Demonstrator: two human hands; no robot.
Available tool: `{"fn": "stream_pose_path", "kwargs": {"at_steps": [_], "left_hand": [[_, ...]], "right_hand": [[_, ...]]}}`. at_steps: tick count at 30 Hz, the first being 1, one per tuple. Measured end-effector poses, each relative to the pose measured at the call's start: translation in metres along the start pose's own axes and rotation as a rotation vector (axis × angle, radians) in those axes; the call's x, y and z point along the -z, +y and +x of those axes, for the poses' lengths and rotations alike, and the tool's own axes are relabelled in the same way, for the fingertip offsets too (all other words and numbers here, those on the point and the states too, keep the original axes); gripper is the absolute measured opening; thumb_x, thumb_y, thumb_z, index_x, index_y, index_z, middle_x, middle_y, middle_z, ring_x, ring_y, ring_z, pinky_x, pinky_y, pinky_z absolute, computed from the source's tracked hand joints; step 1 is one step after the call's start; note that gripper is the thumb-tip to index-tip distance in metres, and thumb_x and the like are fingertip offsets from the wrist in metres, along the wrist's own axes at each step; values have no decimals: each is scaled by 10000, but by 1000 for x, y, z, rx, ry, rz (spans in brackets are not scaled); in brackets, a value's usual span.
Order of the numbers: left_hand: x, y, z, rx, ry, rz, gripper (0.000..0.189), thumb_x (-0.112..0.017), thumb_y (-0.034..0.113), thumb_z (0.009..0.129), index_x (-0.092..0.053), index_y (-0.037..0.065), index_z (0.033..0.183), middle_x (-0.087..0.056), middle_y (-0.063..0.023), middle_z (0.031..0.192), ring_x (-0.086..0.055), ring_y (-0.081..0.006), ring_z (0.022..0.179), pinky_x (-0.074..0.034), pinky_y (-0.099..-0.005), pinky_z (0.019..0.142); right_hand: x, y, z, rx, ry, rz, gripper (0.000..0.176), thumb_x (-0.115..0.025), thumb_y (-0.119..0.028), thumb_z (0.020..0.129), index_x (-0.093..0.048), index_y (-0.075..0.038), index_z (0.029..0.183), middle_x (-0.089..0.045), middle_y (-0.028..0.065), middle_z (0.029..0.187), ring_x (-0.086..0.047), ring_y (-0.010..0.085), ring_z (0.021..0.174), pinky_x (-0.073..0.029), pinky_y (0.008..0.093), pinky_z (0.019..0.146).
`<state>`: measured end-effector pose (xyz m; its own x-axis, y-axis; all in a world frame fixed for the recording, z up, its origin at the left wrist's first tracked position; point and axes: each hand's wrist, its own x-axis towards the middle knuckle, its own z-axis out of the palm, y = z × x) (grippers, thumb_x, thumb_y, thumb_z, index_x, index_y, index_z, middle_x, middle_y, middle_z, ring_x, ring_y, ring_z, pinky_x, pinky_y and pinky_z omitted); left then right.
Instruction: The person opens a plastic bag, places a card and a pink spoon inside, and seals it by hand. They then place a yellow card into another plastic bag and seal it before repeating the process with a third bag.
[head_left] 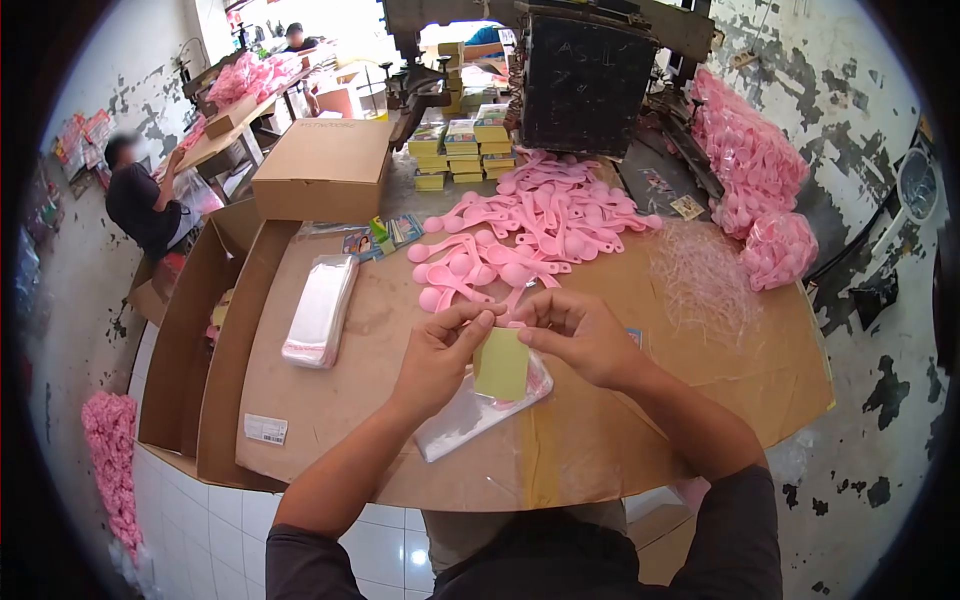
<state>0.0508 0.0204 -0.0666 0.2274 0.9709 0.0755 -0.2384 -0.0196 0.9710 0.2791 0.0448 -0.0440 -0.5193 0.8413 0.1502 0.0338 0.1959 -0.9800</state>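
Note:
A yellow-green card (501, 364), seemingly inside a clear plastic bag, hangs upright between both hands at the middle of the cardboard-covered table. My left hand (447, 352) pinches its upper left side, and my right hand (577, 335) pinches the upper right, fingertips nearly touching. Under the card lies a stack of clear plastic bags (450, 432). Just beyond my hands, a loose pile of pink spoons (560, 215) spreads over the table. Another stack of clear bags (320, 312) rests to the left.
Stacked cards (462, 140) stand at the back beside a closed cardboard box (325, 165). A black machine box (575, 85) rises behind the spoons. Bagged pink spoons (750, 150) and tangled clear strands (700, 275) lie right. A person (143, 200) is at far left, another beyond.

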Motion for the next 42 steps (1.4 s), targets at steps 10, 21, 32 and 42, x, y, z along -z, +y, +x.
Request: {"fn": "stream_pose_path", "kwargs": {"at_steps": [10, 21, 32, 42], "left_hand": [[3, 0, 4, -50, -9, 139, 204, -690, 111, 1010, -703, -9, 1175, -749, -61, 1021, -707, -109, 935, -604, -272, 806], [15, -5, 10, -163, -59, 220, 201, -683, 1, 978, -726, -17, 1173, -759, -98, 1072, -722, -134, 927, -608, -277, 769], [16, -2, 8, -253, -52, 423, 230, -635, -36, 979, -714, -20, 1194, -726, -67, 1122, -708, -132, 970, -623, -278, 836], [25, -4, 12, -335, -127, 447, 222, -619, -97, 945, -732, -35, 1125, -749, -107, 1104, -714, -145, 974, -612, -294, 853]], "right_hand": [[15, 7, 5, 23, 2, 57, 182, -691, -52, 988, -696, 23, 1154, -724, 49, 1027, -676, 96, 946, -544, 263, 856], [29, 12, 6, -26, -27, 35, 113, -700, -44, 972, -722, -3, 1075, -702, 25, 1019, -647, 80, 896, -514, 259, 798], [29, 13, 7, 59, -57, 33, 96, -682, -6, 973, -716, 10, 1061, -708, 44, 1049, -666, 106, 978, -527, 274, 867], [32, 20, 7, 62, -54, 9, 110, -695, 2, 949, -736, 10, 1051, -695, 43, 1040, -652, 105, 963, -517, 270, 841]]}}
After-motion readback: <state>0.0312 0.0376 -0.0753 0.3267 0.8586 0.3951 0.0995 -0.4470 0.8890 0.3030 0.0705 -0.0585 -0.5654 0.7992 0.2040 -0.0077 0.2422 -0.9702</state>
